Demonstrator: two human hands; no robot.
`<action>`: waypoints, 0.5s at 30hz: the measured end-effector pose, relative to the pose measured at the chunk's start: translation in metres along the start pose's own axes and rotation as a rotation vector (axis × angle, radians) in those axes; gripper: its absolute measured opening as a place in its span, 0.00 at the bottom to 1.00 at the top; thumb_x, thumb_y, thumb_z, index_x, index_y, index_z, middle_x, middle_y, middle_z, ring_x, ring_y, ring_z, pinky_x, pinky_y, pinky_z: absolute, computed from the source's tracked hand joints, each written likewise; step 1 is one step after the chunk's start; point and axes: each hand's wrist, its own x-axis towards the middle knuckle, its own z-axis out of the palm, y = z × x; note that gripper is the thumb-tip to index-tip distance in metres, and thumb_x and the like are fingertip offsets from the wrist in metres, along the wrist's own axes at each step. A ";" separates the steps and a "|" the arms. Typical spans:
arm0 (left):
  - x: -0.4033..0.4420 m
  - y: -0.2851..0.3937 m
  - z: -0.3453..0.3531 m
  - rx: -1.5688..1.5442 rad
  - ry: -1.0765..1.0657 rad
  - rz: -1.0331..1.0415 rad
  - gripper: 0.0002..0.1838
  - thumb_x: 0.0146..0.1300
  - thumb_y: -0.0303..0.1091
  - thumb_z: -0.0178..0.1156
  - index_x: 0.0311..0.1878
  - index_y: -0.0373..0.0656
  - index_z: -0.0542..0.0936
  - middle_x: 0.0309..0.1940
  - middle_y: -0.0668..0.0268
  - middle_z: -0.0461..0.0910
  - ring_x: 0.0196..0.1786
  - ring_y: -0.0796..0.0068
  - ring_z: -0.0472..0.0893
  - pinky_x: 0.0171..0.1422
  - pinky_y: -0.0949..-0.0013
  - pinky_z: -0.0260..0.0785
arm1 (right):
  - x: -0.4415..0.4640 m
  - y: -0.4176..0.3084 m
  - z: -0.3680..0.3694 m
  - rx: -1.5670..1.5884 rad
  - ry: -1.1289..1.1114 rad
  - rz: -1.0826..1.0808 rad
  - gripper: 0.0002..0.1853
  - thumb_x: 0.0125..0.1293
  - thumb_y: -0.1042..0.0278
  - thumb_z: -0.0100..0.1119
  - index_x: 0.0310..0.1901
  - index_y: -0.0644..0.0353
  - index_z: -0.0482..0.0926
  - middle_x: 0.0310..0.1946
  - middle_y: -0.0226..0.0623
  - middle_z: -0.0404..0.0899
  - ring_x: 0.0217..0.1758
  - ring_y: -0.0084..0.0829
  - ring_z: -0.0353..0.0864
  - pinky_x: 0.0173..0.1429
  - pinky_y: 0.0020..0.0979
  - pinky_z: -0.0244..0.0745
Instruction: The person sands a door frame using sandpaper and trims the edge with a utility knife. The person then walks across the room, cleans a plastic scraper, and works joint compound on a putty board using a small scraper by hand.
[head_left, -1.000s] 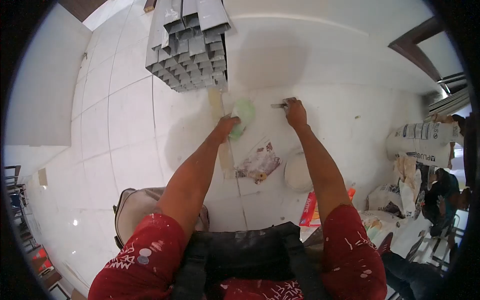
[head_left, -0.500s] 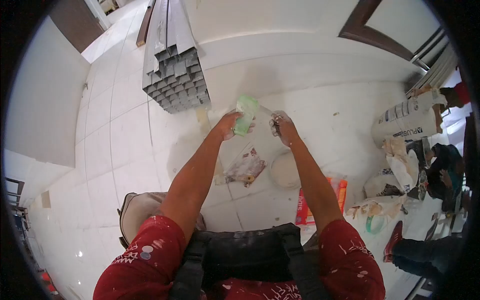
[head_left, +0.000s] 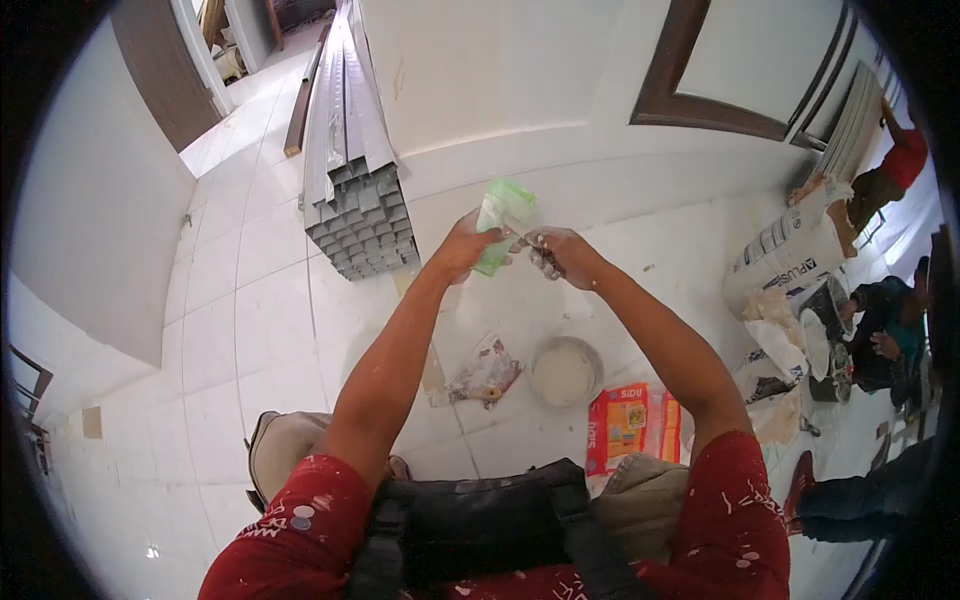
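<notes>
My left hand (head_left: 461,250) grips a translucent green plastic spreader (head_left: 512,197) smeared with white paste. My right hand (head_left: 570,256), whitened at the fingers, is closed around a putty knife; its narrow blade (head_left: 517,226) lies against the spreader's face, and its handle is mostly covered by my fingers. Below my hands, a round tub of white paste (head_left: 563,374) rests on the tiles. To its left lies a paste-stained flat tool (head_left: 487,372), its exact kind unclear. A red and orange packet (head_left: 618,428) is on the floor near my right knee.
Stacked metal profiles (head_left: 362,215) stand at upper left beside the white wall (head_left: 490,90). On the right are a large white sack (head_left: 785,250), torn bags and a bucket (head_left: 832,375). A crouching person (head_left: 890,335) and other people are there too.
My right hand has moved left to the green spreader, bringing the putty knife's blade onto it. The view has shifted, showing the whole tub and more of the packet.
</notes>
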 end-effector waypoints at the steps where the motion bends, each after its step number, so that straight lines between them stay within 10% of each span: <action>1: -0.002 0.008 0.002 0.012 -0.019 0.027 0.26 0.66 0.30 0.60 0.66 0.40 0.66 0.54 0.58 0.77 0.50 0.62 0.82 0.52 0.59 0.80 | -0.008 -0.009 0.002 -0.080 -0.041 -0.021 0.14 0.74 0.63 0.41 0.43 0.60 0.77 0.23 0.25 0.68 0.19 0.19 0.60 0.23 0.22 0.57; 15: -0.029 0.054 0.045 0.238 -0.263 0.061 0.26 0.64 0.34 0.66 0.62 0.38 0.70 0.50 0.60 0.79 0.47 0.67 0.82 0.47 0.63 0.79 | -0.060 -0.010 0.007 0.247 -0.253 -0.075 0.13 0.74 0.58 0.42 0.35 0.54 0.72 0.17 0.17 0.57 0.15 0.15 0.50 0.19 0.22 0.47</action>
